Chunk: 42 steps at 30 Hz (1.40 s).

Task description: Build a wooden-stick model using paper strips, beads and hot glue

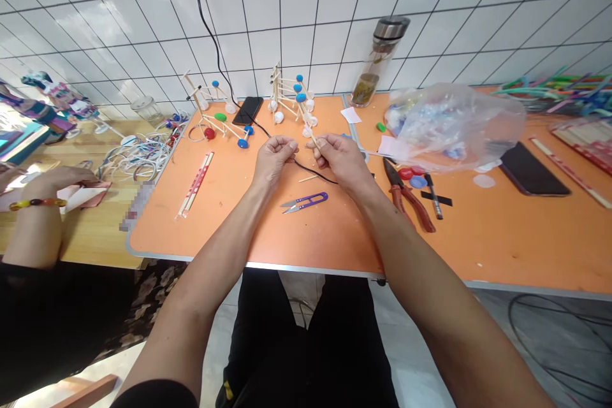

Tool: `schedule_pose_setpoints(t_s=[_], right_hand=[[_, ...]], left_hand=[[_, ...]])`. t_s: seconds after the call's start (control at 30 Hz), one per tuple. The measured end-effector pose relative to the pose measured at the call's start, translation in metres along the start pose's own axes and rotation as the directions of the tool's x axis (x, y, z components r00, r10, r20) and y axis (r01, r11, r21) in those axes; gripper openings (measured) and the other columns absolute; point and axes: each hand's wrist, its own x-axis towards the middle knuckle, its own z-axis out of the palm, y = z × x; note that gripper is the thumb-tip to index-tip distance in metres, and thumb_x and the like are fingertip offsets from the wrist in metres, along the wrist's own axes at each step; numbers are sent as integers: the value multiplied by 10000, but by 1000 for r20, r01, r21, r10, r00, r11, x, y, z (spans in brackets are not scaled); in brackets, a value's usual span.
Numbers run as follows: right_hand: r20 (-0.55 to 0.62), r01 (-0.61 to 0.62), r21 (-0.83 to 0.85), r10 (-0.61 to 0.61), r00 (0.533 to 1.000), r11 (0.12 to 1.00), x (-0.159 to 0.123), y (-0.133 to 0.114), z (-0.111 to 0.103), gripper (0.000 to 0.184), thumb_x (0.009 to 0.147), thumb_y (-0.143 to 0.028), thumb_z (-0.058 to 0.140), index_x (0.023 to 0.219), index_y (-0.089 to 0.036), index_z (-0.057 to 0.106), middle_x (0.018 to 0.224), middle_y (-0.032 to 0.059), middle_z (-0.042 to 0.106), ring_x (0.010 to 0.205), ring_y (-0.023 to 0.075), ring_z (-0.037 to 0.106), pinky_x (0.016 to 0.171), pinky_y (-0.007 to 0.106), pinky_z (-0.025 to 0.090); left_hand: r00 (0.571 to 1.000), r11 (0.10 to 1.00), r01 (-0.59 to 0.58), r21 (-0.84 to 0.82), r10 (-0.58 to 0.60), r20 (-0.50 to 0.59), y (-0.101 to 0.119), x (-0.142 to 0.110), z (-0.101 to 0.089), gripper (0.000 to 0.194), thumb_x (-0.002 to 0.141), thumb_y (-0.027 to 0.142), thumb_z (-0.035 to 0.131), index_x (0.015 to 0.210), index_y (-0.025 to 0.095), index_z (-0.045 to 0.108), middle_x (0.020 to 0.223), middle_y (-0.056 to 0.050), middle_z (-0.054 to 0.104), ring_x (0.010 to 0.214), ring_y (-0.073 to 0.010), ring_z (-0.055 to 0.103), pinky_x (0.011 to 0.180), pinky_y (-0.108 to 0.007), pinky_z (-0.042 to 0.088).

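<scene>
My right hand point(337, 156) is closed in a pinch on a thin wooden stick point(313, 136), whose end points up and away from me. Beside it my left hand point(276, 156) has thumb and fingers pressed together; what they hold is too small to make out. A black cable point(310, 169) runs on the table beneath both hands. Purple thread snips point(306, 203) lie just in front of them. Behind the hands stands a frame of sticks with blue and white caps point(291, 99). A second stick frame with red, green and blue caps point(222, 116) is at its left.
Right of my hands lie red-handled pliers point(410, 197), a black pen point(434, 196), a plastic bag point(459, 127) and a phone point(534, 169). A glass bottle point(380, 64) stands by the wall. Wrapped chopsticks point(195, 185) lie left. Another person's hand point(62, 180) rests at the neighbouring table.
</scene>
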Motion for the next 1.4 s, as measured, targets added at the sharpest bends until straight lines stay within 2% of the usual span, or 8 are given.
schedule_pose_setpoints(t_s=[0.23,0.37,0.47,0.7,0.8,0.97,1.13,1.4], right_hand=[[39,-98,70,95,995,993,-2,-1,1,412,1001,-502,921,805,-212,704,769,-9,638,647,101,510,611,219,463],[87,-112,76,106,991,991,-3,1,0,366,985,-504,917,848,-202,761,767,-3,644,636,102,517,591,220,428],[112,-87,21,84,990,996,-4,1,1,317,1009,-472,880,872,-200,792,761,1,657,638,110,522,600,232,431],[141,-49,-71,59,988,996,-5,4,6,327,1056,-394,813,802,-212,715,765,7,677,645,114,550,629,246,460],[144,-24,-96,38,989,995,-6,5,9,254,1047,-388,821,879,-216,738,794,8,709,659,125,591,646,258,488],[65,53,-230,-39,997,972,-5,11,11,235,988,-378,850,870,-235,706,787,5,755,676,152,635,662,285,497],[68,113,-317,-97,993,942,-6,16,10,176,1008,-351,764,879,-236,733,810,18,799,694,178,677,711,323,508],[44,99,-337,-89,995,936,-5,12,9,162,1014,-297,678,872,-237,728,801,14,798,670,175,672,699,330,506]], left_hand=[[997,993,-45,106,52,-61,4,-4,2,759,924,776,944,623,240,498,506,54,504,471,-79,399,501,-270,327],[996,997,-57,51,60,-59,14,-8,5,544,883,683,1026,797,232,734,681,33,677,538,-81,502,532,-257,392],[999,999,-41,28,41,-23,20,-10,9,437,889,620,1046,912,231,848,750,20,702,586,-82,537,562,-256,427],[996,996,-83,20,82,32,9,-6,4,451,728,547,1149,845,200,886,688,23,696,580,-72,511,583,-251,427],[994,994,-105,29,105,20,5,-4,1,482,662,557,1167,781,195,872,642,26,687,555,-68,490,560,-244,408],[996,995,-91,51,91,-6,4,-6,4,422,725,489,1140,743,186,847,619,27,665,535,-68,483,538,-244,401],[995,994,-92,51,94,-27,2,-7,5,402,737,453,1133,713,188,832,592,33,643,527,-67,471,540,-244,396],[998,996,-54,71,56,-23,5,-14,11,510,831,676,1058,842,196,887,672,13,695,581,-86,541,581,-257,446]])
